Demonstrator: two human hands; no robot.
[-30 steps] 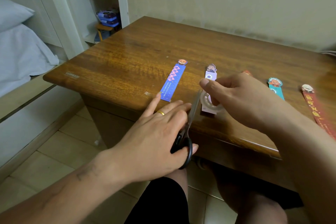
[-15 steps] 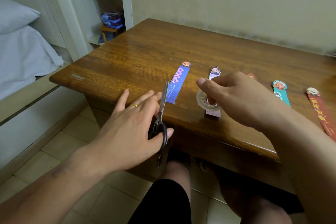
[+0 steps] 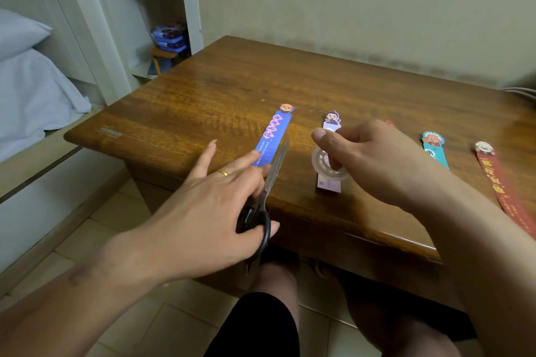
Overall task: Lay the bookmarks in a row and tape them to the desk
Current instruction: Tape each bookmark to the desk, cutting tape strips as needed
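Observation:
Several bookmarks lie in a row on the wooden desk [image 3: 220, 90]: a blue one [image 3: 275, 136], a white one [image 3: 330, 124], a teal one [image 3: 433, 148] and a red one [image 3: 499, 180]. Another one's red tip [image 3: 388, 122] peeks out behind my right hand. My left hand [image 3: 208, 209] holds black-handled scissors [image 3: 265, 197], blades pointing away beside the blue bookmark's near end, and its extended fingers reach that end. My right hand [image 3: 374, 159] grips a clear tape roll [image 3: 322, 164] over the white bookmark.
The desk's near edge [image 3: 333, 220] runs just under both hands, with my knees below it. A white shelf unit [image 3: 139, 9] holding blue boxes stands at the back left. A bed with pale bedding [image 3: 29, 90] lies on the left.
My left hand has moved right and forward with the scissors, which now lie beside the blue bookmark's near end. My right hand stays on the tape roll over the white bookmark.

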